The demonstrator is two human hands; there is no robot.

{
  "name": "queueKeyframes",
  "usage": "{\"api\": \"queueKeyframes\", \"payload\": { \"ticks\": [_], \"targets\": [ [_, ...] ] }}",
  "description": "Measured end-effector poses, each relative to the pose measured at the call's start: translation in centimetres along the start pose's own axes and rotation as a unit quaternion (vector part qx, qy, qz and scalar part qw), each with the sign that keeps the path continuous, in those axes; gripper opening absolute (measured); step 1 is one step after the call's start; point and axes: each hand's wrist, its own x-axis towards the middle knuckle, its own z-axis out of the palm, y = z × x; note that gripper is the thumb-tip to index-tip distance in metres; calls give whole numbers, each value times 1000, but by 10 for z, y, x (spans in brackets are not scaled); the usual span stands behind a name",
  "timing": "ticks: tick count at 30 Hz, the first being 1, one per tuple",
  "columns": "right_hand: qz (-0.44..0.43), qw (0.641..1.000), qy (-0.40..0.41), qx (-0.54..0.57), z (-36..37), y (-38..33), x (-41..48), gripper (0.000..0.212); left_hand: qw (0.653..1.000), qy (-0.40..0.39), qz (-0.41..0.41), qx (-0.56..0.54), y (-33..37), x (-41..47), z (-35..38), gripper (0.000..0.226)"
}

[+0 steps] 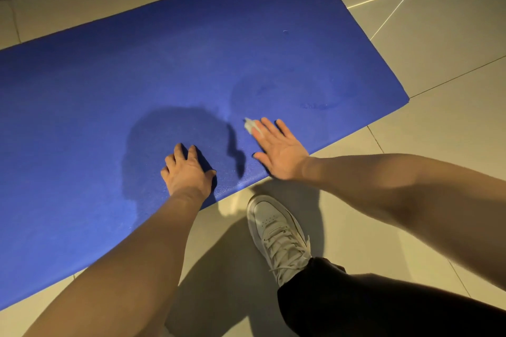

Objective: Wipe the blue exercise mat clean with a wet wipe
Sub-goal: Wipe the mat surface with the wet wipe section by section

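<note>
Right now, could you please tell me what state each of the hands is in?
Left hand: open, braced on the blue mat, holding nothing.
Right hand: open and flat, pressing the wet wipe down.

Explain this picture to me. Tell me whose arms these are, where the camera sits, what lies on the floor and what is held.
There is no machine here. These are a person's two bare arms, seen from a camera worn on their head and looking down. A blue exercise mat lies on a tiled floor. The left hand rests on the mat and holds nothing. The right hand presses a small white wet wipe against the mat under straight fingers. A white shoe stands on the floor beside the mat's near edge.
</note>
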Motion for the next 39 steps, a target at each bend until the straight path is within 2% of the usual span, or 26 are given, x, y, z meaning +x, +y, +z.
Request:
{"api": "queueKeyframes", "payload": {
  "ticks": [3,5,7,10,14,19,22,26,31,39],
  "targets": [
    [80,997,12,15,-2,30,-21,71,1000,-3,-2,-4,2,-3,2,76],
    [105,994,9,30,-1,28,-26,72,1000,-4,-4,-5,3,-4,2,75],
    [69,997,16,40,6,10,-28,73,1000,-2,-10,-9,5,-4,2,75],
    [-30,999,1,23,20,-12,-30,70,1000,-5,-10,-10,6,-4,2,74],
    [-114,993,-4,-37,19,4,-40,66,1000,-3,-11,-16,3,-3,3,74],
    [-107,993,-32,-43,4,45,-66,70,1000,4,-1,-17,0,-3,4,73],
    [-118,991,-45,-40,3,46,-67,69,1000,4,1,-16,1,-3,4,72],
    [-194,978,-61,-36,0,18,-48,68,1000,4,1,-14,1,-4,3,73],
    [-325,941,-67,-65,0,-17,-20,60,1000,-4,3,2,0,-3,2,73],
    [-348,924,-94,-128,-23,44,-28,60,1000,-14,14,8,-4,-5,-1,73]
  ]
}}
